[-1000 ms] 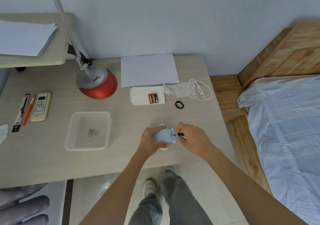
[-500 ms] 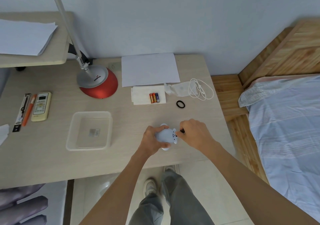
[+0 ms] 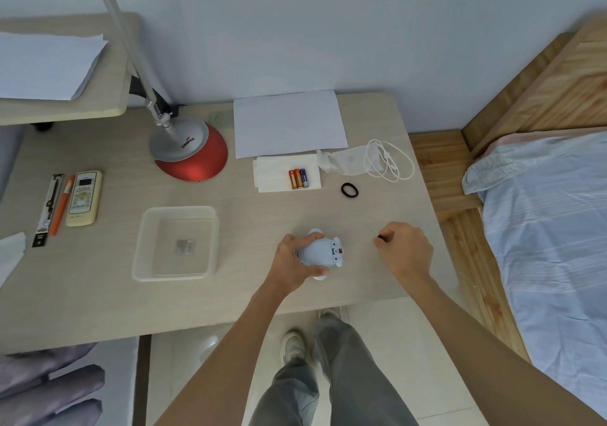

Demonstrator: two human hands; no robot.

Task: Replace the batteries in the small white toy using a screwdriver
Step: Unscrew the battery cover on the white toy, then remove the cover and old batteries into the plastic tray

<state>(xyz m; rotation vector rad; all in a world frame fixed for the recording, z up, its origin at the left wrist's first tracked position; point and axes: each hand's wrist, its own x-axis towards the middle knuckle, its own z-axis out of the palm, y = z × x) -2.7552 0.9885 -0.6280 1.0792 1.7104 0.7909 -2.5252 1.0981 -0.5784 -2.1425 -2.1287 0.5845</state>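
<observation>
Toy (image 3: pixel 323 250) lies underside-up on the bench (image 3: pixel 230 297) near the front edge, and we judge the screw step is in hand: our left hand (image 3: pixel 293 263) curls around its body, pinning it, while our right hand (image 3: pixel 406 250) sits apart, fingers pinched on the thin screwdriver (image 3: pixel 377 234). Next we must open the cover and fetch the batteries (image 3: pixel 298 178) from the tissue (image 3: pixel 272 176).

We see a pale wood-grain table (image 3: pixel 98 294) bearing a red-based desk lamp (image 3: pixel 190 153), clear plastic tray (image 3: pixel 175 243), white paper sheet (image 3: pixel 289 123), cream remote control (image 3: pixel 83 198) far left, and black hair tie (image 3: pixel 349 190) right
</observation>
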